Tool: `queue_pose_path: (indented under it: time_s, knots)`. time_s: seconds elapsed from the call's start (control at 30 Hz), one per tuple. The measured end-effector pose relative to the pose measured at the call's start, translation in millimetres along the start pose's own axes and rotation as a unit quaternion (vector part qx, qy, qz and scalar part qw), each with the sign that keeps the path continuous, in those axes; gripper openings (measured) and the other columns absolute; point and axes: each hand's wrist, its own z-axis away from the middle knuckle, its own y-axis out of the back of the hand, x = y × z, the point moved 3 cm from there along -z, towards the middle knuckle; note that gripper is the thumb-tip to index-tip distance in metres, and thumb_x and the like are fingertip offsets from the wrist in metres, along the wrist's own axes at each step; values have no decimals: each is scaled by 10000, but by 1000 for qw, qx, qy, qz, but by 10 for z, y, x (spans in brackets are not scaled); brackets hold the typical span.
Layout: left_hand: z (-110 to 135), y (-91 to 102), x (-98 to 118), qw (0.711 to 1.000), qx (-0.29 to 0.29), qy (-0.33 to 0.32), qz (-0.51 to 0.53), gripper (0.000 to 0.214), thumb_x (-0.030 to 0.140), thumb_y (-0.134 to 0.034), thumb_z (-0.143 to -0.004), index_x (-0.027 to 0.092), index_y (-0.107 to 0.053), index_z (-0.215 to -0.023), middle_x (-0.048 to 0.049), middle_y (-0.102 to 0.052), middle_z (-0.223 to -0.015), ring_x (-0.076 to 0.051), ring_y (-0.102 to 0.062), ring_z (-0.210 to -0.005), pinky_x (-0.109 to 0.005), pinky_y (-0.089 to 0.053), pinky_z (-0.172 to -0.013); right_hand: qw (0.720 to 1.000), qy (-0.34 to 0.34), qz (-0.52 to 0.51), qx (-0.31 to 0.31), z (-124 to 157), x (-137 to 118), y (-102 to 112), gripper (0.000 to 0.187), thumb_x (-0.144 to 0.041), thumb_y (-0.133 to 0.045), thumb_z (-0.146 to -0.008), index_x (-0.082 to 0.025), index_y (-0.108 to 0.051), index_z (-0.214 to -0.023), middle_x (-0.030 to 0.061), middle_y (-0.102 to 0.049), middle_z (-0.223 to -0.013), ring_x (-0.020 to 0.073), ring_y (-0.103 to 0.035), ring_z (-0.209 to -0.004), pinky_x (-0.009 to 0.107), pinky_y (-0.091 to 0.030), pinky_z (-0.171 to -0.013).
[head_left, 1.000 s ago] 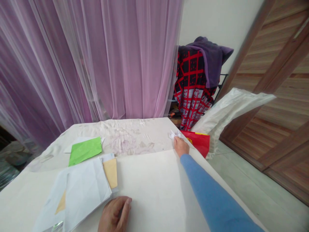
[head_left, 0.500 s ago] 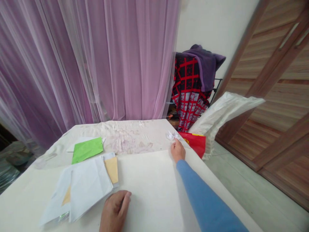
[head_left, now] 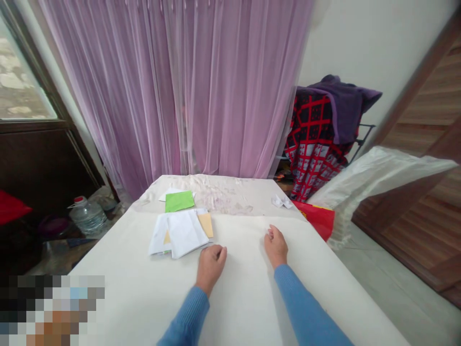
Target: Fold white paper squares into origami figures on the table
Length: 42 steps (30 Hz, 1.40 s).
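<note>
Left hand (head_left: 211,269) relaxed, curled, grasping nothing, on large white sheet (head_left: 245,302), just beside stack of folded white papers (head_left: 179,233). Right hand (head_left: 276,246) likewise released, empty, nearest crumpled white paper (head_left: 282,202) at far table (head_left: 230,187) corner. Green sheet (head_left: 179,201) beyond stack.

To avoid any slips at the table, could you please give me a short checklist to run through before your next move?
1. Hands free: ok. The left hand and right hand rest on the large white sheet, with nothing visible in them.
2. Paper stack within reach: ok, just beyond the left hand.
3. Green paper uncovered: ok, lying beyond the stack.
4. Folded white paper secure: not ok, it sits close to the edge of the table, beside the red bag.
5. Sheet count in the stack: cannot tell.
</note>
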Motion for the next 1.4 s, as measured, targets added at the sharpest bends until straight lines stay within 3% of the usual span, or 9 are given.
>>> queue_pose_path:
  time_s: [0.3,0.4,0.47,0.57,0.67,0.83,1.07,1.27,1.4]
  knots:
    - [200,125,-52,1000,23,-3,-5,290,299,-453,-878,198,-613,-658,0,-615,-628,-135,-578,-620,-233,-413,-611,997,45,-42,-49,524,-194,154,377,-286,-397,-763,-168,-657,-1009,92,-697,-949,212,-640,-872,340,-504,-829]
    - [283,357,-109,998,54,-34,-29,187,262,-489,-865,201,-660,-908,-61,-683,-911,-192,-626,-906,-309,-463,-849,995,56,-45,-66,589,-217,195,366,-306,-384,-781,-176,-668,-970,96,-703,-960,217,-643,-873,349,-507,-830]
    - [275,545,-156,989,75,-76,-104,289,234,-533,-848,207,-634,-1118,-108,-642,-1183,-247,-568,-1132,-392,-416,-994,994,60,-45,-75,600,-233,206,363,-305,-375,-786,-181,-673,-952,98,-706,-962,222,-645,-877,354,-509,-823]
    - [162,770,-271,968,25,-76,-238,506,172,-594,-800,208,-542,-1302,-132,-475,-1441,-325,-377,-1361,-513,-258,-1128,994,62,-47,-83,596,-263,209,351,-302,-374,-791,-195,-681,-922,90,-711,-950,223,-648,-881,352,-509,-811]
    - [18,912,-368,953,-51,-37,-297,563,150,-592,-798,162,-495,-1352,-167,-416,-1484,-352,-327,-1393,-553,-183,-1149,993,62,-47,-87,595,-293,212,355,-304,-372,-801,-191,-690,-911,96,-710,-947,228,-649,-891,357,-507,-814]
    - [-128,968,-444,962,-114,8,-246,384,148,-507,-862,210,-582,-1233,-119,-581,-1345,-256,-537,-1237,-409,-374,-1053,992,64,-50,-96,605,-324,225,351,-283,-380,-796,-185,-701,-897,96,-710,-956,226,-648,-913,351,-502,-833]
    - [-292,1154,-588,982,-27,105,-156,241,251,-411,-932,186,-628,-1012,-113,-726,-934,-242,-666,-931,-358,-458,-861,992,57,-55,-103,606,-349,234,344,-284,-381,-795,-198,-706,-867,86,-718,-947,222,-654,-909,352,-500,-845]
    - [-378,1376,-439,991,82,103,25,446,502,-342,-938,172,-610,-1072,-92,-705,-1005,-227,-629,-976,-336,-471,-866,988,36,-108,-102,610,-345,222,333,-342,-407,-787,-216,-709,-850,84,-719,-934,234,-655,-898,383,-505,-857]
    - [-257,1271,-212,973,49,97,201,688,698,-388,-845,134,-579,-1189,-102,-714,-1032,-224,-661,-899,-332,-529,-789,954,-52,-251,-153,613,-376,182,378,-492,-564,-760,-222,-696,-990,103,-716,-994,258,-653,-930,434,-498,-906]
